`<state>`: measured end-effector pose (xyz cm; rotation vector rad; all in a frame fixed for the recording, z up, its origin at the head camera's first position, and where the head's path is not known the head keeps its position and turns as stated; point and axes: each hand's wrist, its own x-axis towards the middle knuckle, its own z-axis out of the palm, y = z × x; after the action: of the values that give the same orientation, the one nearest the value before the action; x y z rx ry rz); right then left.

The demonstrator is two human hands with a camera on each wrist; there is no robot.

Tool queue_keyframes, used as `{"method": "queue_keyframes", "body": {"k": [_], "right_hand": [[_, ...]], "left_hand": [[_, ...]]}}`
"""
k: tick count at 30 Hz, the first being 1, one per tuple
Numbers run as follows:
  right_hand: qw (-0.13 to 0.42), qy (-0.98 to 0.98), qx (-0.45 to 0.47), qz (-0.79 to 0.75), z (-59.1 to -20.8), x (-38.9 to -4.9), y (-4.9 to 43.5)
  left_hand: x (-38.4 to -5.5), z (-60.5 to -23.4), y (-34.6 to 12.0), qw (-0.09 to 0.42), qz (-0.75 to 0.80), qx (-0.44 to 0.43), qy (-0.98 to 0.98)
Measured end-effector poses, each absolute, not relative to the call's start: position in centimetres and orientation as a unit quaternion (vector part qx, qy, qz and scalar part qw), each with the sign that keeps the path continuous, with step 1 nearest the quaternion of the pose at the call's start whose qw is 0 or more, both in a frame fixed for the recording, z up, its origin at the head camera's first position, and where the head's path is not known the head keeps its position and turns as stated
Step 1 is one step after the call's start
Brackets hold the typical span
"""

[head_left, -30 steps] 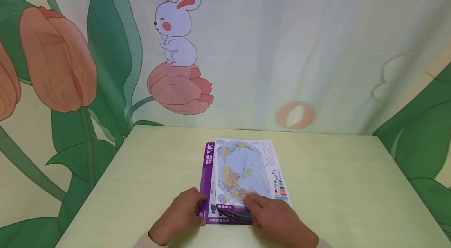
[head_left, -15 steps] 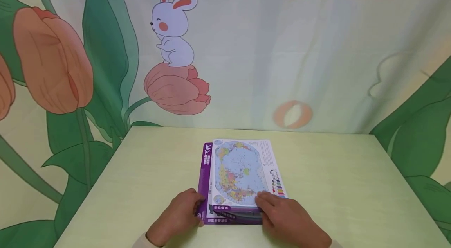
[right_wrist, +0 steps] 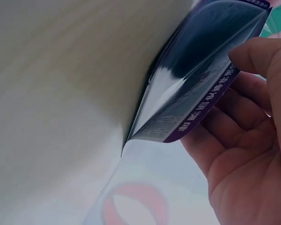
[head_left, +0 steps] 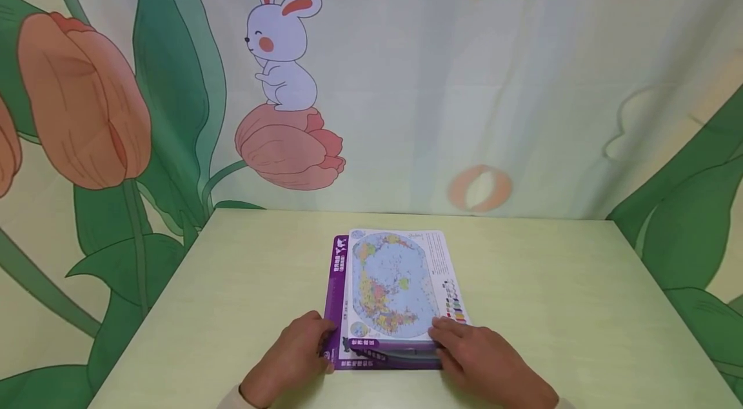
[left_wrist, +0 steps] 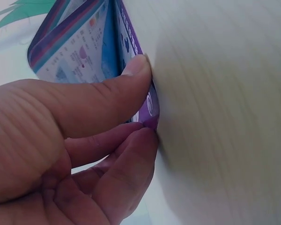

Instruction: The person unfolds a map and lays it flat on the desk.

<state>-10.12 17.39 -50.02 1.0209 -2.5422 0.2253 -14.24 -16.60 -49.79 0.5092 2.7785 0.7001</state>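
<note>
A folded, laminated world map [head_left: 391,280] lies on the table, its upper panel offset to the right over a purple-edged lower panel [head_left: 333,280]. At the near left corner, my left hand [head_left: 290,354] pinches the lower panel, with the thumb on the purple border [left_wrist: 149,103] in the left wrist view. My right hand [head_left: 484,357] holds the near right part of the upper fold. In the right wrist view, its thumb lies on one side of a raised flap [right_wrist: 210,108] and the fingers on the other. Gaps show between the folded layers.
The pale wood-look table [head_left: 540,286] surrounds the map. Behind it hangs a curtain [head_left: 377,73] printed with tulips and a rabbit.
My right hand has slid rightward along the map's near edge, uncovering more of the printed map. The left hand has stayed at the corner. The head view has shifted slightly.
</note>
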Motion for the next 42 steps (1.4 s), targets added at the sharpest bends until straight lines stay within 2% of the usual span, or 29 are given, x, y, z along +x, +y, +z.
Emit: {"method": "queue_keyframes", "body": {"k": [7,14,25,35,42], "right_hand": [[0.072,-0.932,0.315,0.167,-48.5,-11.1,19.1],[0.061,-0.917,0.305,0.249,-47.5,-11.8,21.2],[0.013,-0.887,0.284,0.365,-46.0,-11.6,24.8],[0.061,-0.907,0.24,0.341,-45.6,-9.4,28.0],[0.084,-0.935,0.159,0.305,-45.4,-6.4,31.0]], "left_hand": [[-15.0,-49.5,-17.1,0.124,0.225,0.149,0.955],[-15.7,-49.5,-18.7,0.142,0.229,0.106,0.957],[-16.4,-49.5,-21.9,0.127,0.22,0.091,0.963],[-16.5,-49.5,-24.2,0.134,0.215,0.071,0.965],[-16.5,-49.8,-25.4,0.129,0.23,0.063,0.963]]}}
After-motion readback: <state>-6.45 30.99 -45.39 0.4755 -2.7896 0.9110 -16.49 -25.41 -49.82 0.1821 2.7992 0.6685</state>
